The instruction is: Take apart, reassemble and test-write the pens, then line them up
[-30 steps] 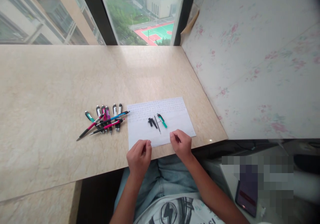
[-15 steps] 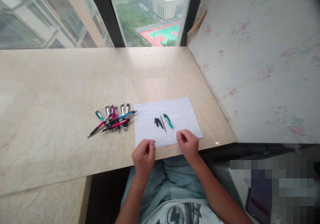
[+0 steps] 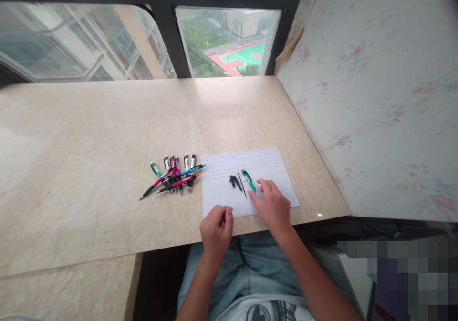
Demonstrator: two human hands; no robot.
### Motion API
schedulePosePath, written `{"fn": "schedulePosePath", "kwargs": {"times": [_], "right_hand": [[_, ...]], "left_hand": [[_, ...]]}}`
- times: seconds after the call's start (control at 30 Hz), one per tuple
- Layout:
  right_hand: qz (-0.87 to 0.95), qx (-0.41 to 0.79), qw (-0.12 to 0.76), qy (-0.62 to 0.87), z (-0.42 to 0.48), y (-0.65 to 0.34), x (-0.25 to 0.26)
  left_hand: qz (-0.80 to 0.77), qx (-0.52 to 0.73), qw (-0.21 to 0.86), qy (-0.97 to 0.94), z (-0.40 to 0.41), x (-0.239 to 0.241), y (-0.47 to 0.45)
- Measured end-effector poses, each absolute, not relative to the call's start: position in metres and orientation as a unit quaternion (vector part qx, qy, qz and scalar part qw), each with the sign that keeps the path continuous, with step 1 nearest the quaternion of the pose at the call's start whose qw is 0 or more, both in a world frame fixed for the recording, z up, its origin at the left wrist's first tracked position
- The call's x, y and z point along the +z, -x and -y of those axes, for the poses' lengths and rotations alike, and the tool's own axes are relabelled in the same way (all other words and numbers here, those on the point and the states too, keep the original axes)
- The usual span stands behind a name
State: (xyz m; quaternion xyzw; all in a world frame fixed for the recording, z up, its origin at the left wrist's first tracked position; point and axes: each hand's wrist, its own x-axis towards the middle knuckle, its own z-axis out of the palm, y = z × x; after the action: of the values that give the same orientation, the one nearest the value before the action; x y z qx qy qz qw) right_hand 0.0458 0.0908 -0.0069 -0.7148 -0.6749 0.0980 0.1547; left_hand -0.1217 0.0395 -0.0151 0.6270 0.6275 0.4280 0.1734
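Head view: I've got right hand spread beside the green barrel, left hand curled, fingertips together; black parts beyond that barrel (grouped, presumably, for easy reach).

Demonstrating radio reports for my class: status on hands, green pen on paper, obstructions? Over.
Right hand open near green pen, contact unclear; left hand curled, holding nothing visible. Green pen on paper beside thin rod. Nothing seen blocking right hand.

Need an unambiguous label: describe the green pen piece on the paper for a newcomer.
On the counter below the window lies a white sheet. Near the right hand, right of the thin dark rod, is the green pen piece: the only green item on that sheet.
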Motion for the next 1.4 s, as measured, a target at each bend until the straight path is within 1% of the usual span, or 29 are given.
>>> {"fn": "schedulePosePath", "kwargs": {"times": [0.13,0.33,0.5,0.6,0.7,0.77,0.83,0.9,1.0,1.13,1.3,1.4], "right_hand": [[0.668,0.093,0.111,0.73,-0.099,-0.04,-0.001],[0.678,0.097,0.11,0.72,-0.101,-0.037,-0.004],[0.671,0.091,0.159,0.718,-0.102,-0.041,-0.009],[0.655,0.138,0.227,0.708,-0.1,-0.046,-0.01],[0.614,0.275,0.324,0.665,-0.095,-0.049,-0.009],[0.571,0.366,0.364,0.638,-0.09,-0.049,-0.006],[0.542,0.424,0.374,0.622,-0.085,-0.048,-0.001],[0.534,0.457,0.37,0.608,-0.081,-0.046,0.003],[0.537,0.48,0.368,0.588,-0.077,-0.044,0.008],[0.572,0.474,0.368,0.559,-0.073,-0.041,0.012],[0.623,0.435,0.352,0.546,-0.069,-0.041,0.017],[0.624,0.433,0.352,0.547,-0.068,-0.041,0.018]], "left_hand": [[-0.628,0.431,0.18,-0.623,-0.04,-0.015,0.122],[-0.609,0.42,0.177,-0.649,-0.038,-0.02,0.122],[-0.593,0.423,0.178,-0.661,-0.037,-0.022,0.122],[-0.59,0.43,0.196,-0.654,-0.036,-0.019,0.122],[-0.61,0.447,0.23,-0.612,-0.036,-0.014,0.124],[-0.631,0.463,0.264,-0.564,-0.037,-0.01,0.125],[-0.642,0.478,0.313,-0.511,-0.04,-0.006,0.125],[-0.632,0.492,0.378,-0.465,-0.044,-0.002,0.123],[-0.595,0.502,0.469,-0.418,-0.052,0.002,0.116],[-0.553,0.51,0.536,-0.383,-0.059,0.003,0.106],[-0.55,0.523,0.554,-0.341,-0.06,0.002,0.101],[-0.556,0.527,0.552,-0.33,-0.058,0.002,0.102]]}}
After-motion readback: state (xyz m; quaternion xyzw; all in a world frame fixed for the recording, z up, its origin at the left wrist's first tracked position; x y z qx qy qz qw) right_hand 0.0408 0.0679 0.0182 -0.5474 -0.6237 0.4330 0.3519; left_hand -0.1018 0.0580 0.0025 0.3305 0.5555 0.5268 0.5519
